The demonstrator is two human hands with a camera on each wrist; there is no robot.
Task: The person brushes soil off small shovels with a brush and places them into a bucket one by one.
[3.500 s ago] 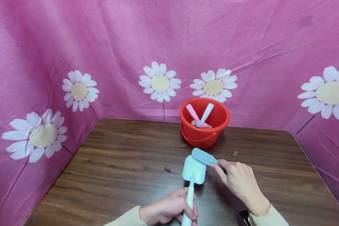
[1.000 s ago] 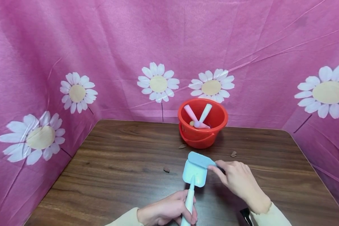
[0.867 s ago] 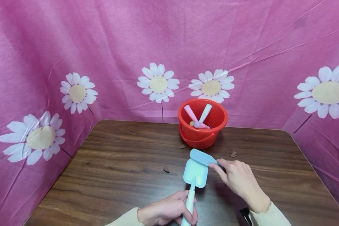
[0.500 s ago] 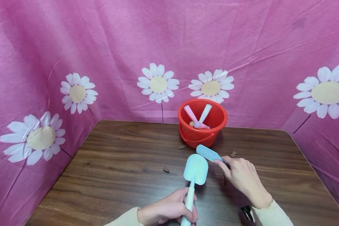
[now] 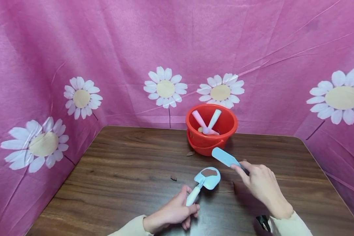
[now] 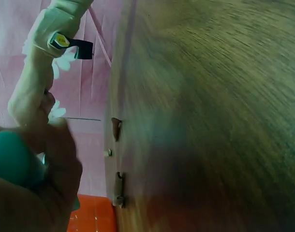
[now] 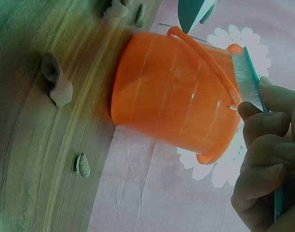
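Observation:
My left hand [image 5: 177, 208] grips the white handle of a toy shovel [image 5: 213, 182]. Its light-blue blade is tilted above the table, and a brown patch shows on it; what the patch is I cannot tell. My right hand [image 5: 265, 186] pinches a small light-blue brush [image 5: 225, 158], held up in front of the red bucket [image 5: 205, 144]. White bristles [image 7: 245, 76] show along the brush in the right wrist view. Between brush and shovel there is a gap. Brown, leaf-like curled bits lie about, one [image 5: 173, 177] left of the shovel and another [image 5: 190, 153] by the bucket.
The bucket stands at the back of the wooden table [image 5: 121, 170], with a pink handle [image 5: 199, 118] and a white handle [image 5: 215, 118] sticking up inside. A pink cloth [image 5: 121, 49] with daisies encloses the table's back and sides. Another bit [image 5: 233, 186] lies under the right hand.
The brush has moved off the shovel's blade, up and to the right. The shovel has turned and tilted in my left hand, so the brown patch now shows. The bucket has stayed put.

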